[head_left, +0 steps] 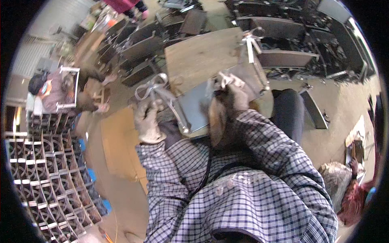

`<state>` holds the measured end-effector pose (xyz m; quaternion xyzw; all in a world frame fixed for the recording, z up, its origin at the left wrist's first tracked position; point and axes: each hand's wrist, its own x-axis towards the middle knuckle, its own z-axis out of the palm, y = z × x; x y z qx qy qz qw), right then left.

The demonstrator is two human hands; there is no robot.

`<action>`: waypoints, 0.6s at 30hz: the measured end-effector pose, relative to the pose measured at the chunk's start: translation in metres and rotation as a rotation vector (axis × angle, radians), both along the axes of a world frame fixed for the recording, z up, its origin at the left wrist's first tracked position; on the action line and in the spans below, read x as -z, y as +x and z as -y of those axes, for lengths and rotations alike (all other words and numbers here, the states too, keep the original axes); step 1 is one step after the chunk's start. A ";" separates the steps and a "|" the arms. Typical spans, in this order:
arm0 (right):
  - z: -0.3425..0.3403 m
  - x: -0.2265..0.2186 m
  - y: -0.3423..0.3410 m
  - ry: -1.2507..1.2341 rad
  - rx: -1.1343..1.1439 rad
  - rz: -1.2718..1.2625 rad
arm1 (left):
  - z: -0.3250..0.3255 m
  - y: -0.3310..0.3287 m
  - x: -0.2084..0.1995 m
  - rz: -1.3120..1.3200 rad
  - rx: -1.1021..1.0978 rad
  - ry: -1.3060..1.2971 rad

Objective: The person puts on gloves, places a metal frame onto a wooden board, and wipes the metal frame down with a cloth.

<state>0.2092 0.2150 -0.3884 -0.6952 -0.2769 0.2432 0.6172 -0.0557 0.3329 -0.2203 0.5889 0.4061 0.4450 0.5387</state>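
A grey flat metal panel (193, 106) rests over my lap, tilted. Along its left side runs a pale metal bracket (178, 112) with a looped strip (150, 88) at its far end. My gloved left hand (148, 123) closes its fingers at this bracket, just below the loop. Over the panel's right part, my gloved right hand (236, 94) is closed; what it holds is blurred. Beneath it shows a brown, smeared shape (217, 119) I cannot name. A second pale bracket (250, 46) with a loop stands farther right.
A wooden board (202, 54) lies just beyond the panel. Dark metal panels (279, 28) are stacked at the back. Rows of metal frames (44, 174) stand at left, near a seated person (60, 91) holding a white frame. Cardboard (119, 146) lies by my left arm; a wrapped bundle (337, 180) sits right.
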 end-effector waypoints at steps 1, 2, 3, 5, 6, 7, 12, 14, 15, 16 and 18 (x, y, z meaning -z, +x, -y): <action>-0.005 -0.007 -0.012 -0.032 -0.044 0.083 | -0.004 -0.013 0.000 0.062 0.153 0.173; 0.003 0.013 0.003 0.070 0.056 -0.222 | 0.006 0.015 -0.018 -0.143 0.011 -0.047; 0.000 0.009 -0.001 0.110 0.045 -0.037 | 0.001 0.009 -0.010 -0.073 0.065 0.097; 0.002 -0.066 -0.031 -0.285 -0.080 0.694 | 0.009 -0.014 -0.010 0.038 -0.040 0.116; 0.008 -0.070 -0.023 -0.328 -0.043 0.670 | 0.011 0.000 -0.008 -0.031 0.003 0.156; 0.009 -0.079 -0.023 -0.369 -0.050 0.664 | 0.014 0.005 -0.010 -0.041 0.045 0.203; 0.012 -0.056 -0.008 -0.210 0.005 0.462 | 0.006 0.019 0.007 -0.186 0.073 0.212; 0.010 -0.064 -0.012 -0.246 -0.008 0.567 | 0.010 0.025 0.000 -0.155 0.074 0.253; 0.010 -0.067 -0.015 -0.288 -0.020 0.677 | 0.015 0.026 -0.004 -0.104 0.033 0.211; 0.009 -0.065 -0.016 -0.219 0.009 0.654 | 0.019 0.030 -0.011 -0.051 0.000 0.171; 0.011 -0.061 -0.015 -0.207 0.017 0.685 | 0.026 0.024 -0.012 -0.362 -0.046 0.256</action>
